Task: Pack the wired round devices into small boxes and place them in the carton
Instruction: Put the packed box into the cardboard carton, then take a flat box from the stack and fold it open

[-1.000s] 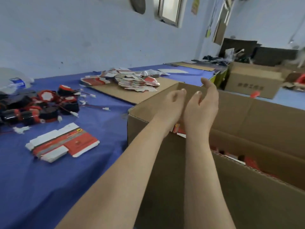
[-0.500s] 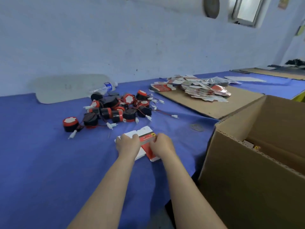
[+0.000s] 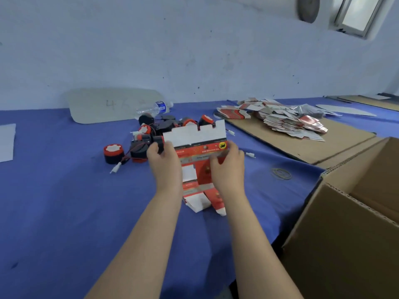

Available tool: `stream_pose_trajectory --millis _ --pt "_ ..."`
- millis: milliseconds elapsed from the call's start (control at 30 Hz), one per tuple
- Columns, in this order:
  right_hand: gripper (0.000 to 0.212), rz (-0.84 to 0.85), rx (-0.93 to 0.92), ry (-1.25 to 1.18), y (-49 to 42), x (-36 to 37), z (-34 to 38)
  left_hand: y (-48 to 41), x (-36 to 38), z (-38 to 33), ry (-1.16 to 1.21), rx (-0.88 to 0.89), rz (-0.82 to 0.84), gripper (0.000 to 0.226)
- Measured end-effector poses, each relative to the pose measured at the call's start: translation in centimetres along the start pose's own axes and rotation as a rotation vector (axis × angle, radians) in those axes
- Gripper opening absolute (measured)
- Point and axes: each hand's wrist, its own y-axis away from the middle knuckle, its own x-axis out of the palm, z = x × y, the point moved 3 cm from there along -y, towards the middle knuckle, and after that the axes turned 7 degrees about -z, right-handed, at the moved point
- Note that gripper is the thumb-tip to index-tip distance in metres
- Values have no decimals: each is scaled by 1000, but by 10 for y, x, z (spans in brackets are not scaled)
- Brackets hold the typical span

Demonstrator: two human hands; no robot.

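Both hands, the left hand point(image 3: 165, 162) and right hand point(image 3: 226, 167), pinch the side edges of a flat, unfolded red-and-white box blank point(image 3: 197, 145) above the blue table point(image 3: 54, 201), thin card likely light, bendable, best held by its edges.

1. Flat box blank point(image 3: 199, 145): lay on the blue cloth half a second ago; now lifted, white flaps upward.
2. Left hand point(image 3: 165, 162) and right hand point(image 3: 226, 167): a second ago inside the carton point(image 3: 345, 234); now gripping the blank's two sides.
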Motion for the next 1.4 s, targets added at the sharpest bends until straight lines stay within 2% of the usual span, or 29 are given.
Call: stream_pose_trajectory --millis 100,200,300,433,567,833,1000,1167,1267,1400 --pt "31 59 -108 -177 0 18 31 -22 -15 -26 26 136 -10 20" --pt "33 153 -140 -354 14 55 62 -47 -38 -34 -33 159 -56 30" --pt "35 265 -124 -525 36 98 87 -67 -76 -37 -93 252 -185 42" --pt "23 392 -85 -619 58 146 107 -89 -128 -38 -184 392 -342 36" --pt "25 440 16 -693 81 181 106 -104 -166 -28 -189 447 -405 29" --pt "47 474 52 -747 94 200 95 -119 -189 -6 -241 461 -379 37" --pt "39 472 84 -746 96 197 92 -117 -186 -2 -223 464 -383 25" --pt "39 496 45 -735 99 202 88 -115 -188 -3 -213 478 -419 34" --pt "32 489 28 -719 101 203 88 -115 -191 -2 -262 496 -457 23" --pt "33 473 -11 -706 102 206 86 -114 -192 -3 -310 511 -481 22"
